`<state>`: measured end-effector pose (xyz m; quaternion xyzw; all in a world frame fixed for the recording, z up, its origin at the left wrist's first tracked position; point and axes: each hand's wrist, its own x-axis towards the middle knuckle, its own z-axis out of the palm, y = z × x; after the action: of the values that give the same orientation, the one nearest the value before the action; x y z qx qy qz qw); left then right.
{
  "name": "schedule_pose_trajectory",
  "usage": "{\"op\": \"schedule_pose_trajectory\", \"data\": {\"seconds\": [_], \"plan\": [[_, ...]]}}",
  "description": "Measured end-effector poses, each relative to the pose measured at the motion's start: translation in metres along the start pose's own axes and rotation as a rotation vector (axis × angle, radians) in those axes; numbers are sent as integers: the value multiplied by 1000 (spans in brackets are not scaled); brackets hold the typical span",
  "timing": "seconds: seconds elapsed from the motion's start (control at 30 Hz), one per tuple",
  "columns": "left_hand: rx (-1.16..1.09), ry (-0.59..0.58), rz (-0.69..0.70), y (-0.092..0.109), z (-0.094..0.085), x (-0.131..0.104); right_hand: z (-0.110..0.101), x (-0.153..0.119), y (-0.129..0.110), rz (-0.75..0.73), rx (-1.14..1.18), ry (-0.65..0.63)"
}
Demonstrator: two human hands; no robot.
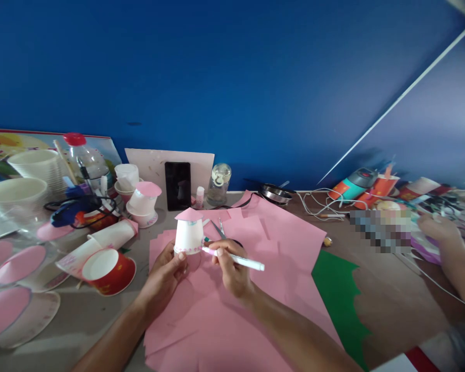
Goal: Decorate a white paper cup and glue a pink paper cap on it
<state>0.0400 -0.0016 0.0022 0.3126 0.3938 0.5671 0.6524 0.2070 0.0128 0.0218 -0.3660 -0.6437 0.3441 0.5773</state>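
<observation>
My left hand grips an upside-down white paper cup near its rim, thumb in front. A pink paper cone sits on top of the cup, and small pink marks run along the rim. Pinched in my right hand is a white marker, its pink tip end at the right side of the rim. Beneath both hands lie pink paper sheets. Behind the right hand, scissors lie on the paper, partly hidden.
On the left stand stacked paper cups, a red cup and a red-capped bottle. A phone and a glass jar stand behind. To the right are green paper, white cables and another person's hand.
</observation>
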Motion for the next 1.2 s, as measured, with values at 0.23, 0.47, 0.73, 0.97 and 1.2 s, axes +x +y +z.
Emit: {"op": "schedule_pose_trajectory", "data": {"seconds": [0.23,0.47,0.73,0.97,1.2], "plan": [[-7,-39,-18,-2,-4,0,2,1,-1,-64,-5,-18],[-18,-27,-18,-2,-3,0,1,1,0,-26,-12,-22],[-20,-14,-6,-2,-2,0,1,1,0,-1,-31,1],[-51,-14,-18,-2,-4,0,2,-3,8,93,81,30],[-50,-6,-30,-2,-3,0,1,-3,10,75,56,49]]}}
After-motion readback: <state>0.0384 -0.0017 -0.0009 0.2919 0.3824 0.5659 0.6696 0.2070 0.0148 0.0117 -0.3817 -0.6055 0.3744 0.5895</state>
